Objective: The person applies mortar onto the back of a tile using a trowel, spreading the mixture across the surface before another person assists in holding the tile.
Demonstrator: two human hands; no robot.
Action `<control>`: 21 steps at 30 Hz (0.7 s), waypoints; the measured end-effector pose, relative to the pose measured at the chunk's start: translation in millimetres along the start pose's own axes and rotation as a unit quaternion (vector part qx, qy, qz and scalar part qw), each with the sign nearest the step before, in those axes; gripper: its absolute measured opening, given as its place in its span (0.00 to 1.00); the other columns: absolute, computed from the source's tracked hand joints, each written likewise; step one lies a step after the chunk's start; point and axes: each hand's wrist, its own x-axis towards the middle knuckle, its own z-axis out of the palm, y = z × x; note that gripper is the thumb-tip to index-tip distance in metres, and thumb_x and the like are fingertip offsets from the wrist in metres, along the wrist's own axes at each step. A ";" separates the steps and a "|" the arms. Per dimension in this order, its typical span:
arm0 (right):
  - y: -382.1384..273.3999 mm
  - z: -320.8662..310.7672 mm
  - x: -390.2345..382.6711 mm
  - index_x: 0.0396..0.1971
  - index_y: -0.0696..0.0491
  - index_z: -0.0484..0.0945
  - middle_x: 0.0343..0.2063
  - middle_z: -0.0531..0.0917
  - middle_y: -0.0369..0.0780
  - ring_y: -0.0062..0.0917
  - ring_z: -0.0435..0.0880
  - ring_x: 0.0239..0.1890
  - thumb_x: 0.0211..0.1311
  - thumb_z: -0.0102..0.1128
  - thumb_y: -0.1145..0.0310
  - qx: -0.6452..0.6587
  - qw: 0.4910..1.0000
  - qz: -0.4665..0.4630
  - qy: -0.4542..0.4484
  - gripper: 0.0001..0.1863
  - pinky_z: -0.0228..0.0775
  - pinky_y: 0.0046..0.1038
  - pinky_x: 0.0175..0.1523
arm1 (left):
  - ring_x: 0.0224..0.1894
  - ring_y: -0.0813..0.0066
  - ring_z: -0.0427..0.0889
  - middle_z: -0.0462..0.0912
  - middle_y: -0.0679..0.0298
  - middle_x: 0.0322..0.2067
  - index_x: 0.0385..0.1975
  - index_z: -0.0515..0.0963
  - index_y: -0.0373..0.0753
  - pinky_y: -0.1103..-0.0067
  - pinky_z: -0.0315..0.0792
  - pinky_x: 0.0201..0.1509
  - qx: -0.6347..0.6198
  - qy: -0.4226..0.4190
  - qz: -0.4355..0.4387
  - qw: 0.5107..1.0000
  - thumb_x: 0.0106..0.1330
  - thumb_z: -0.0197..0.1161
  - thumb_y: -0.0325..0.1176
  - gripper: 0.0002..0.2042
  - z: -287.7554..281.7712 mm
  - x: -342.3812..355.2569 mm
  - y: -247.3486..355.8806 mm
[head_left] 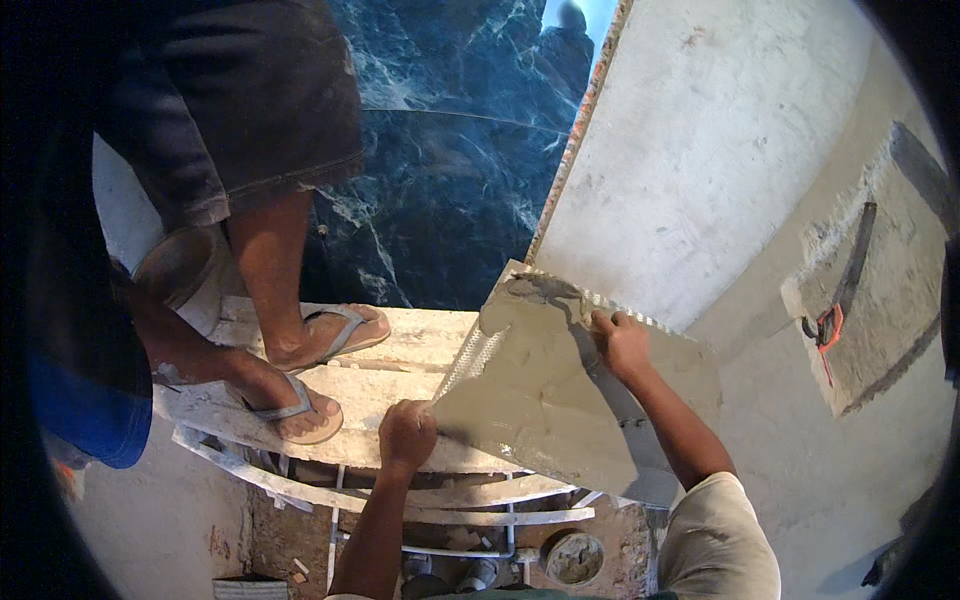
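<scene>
Head view shows our left hand [408, 435] and right hand [622, 345] gripping the slab's [474, 360] edges, mortar [540, 400] mostly spread, we judge, left and far margins not yet covered.

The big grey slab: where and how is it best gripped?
Probably by two opposite edges, a hand coming in from each side: the slab is broad and flat, and grey paste covers much of its face, so palms there might smear it. The left hand is at its left corner.

Light fell unevenly.
Glare paled the blue panel [450, 190] near one o'clock; nine o'clock lay dark; planks [545, 518] bowed near six.
</scene>
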 end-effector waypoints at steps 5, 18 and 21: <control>-7.2 -7.4 -8.0 0.51 0.45 0.76 0.32 0.78 0.45 0.41 0.79 0.36 0.54 0.65 0.64 0.053 0.998 0.033 0.021 0.22 0.72 0.40 0.38 | 0.38 0.49 0.77 0.79 0.51 0.32 0.33 0.80 0.37 0.61 0.71 0.47 0.007 -0.002 0.012 1.000 0.56 0.53 0.32 0.11 0.8 -1.4 -4.4; 5.7 -34.0 9.0 0.50 0.50 0.77 0.35 0.84 0.48 0.38 0.84 0.38 0.58 0.62 0.57 0.165 0.979 0.118 -0.034 0.21 0.74 0.35 0.41 | 0.39 0.50 0.77 0.79 0.52 0.31 0.34 0.80 0.37 0.62 0.72 0.46 -0.008 0.007 0.010 1.000 0.55 0.55 0.32 0.10 2.3 -2.8 -2.5; -0.1 -50.7 6.2 0.48 0.50 0.79 0.34 0.85 0.48 0.34 0.86 0.37 0.58 0.63 0.54 0.168 0.964 0.142 -0.152 0.21 0.74 0.32 0.43 | 0.39 0.50 0.77 0.80 0.51 0.32 0.34 0.81 0.38 0.62 0.71 0.47 0.000 0.002 -0.006 1.000 0.55 0.55 0.32 0.11 1.7 -5.4 -8.5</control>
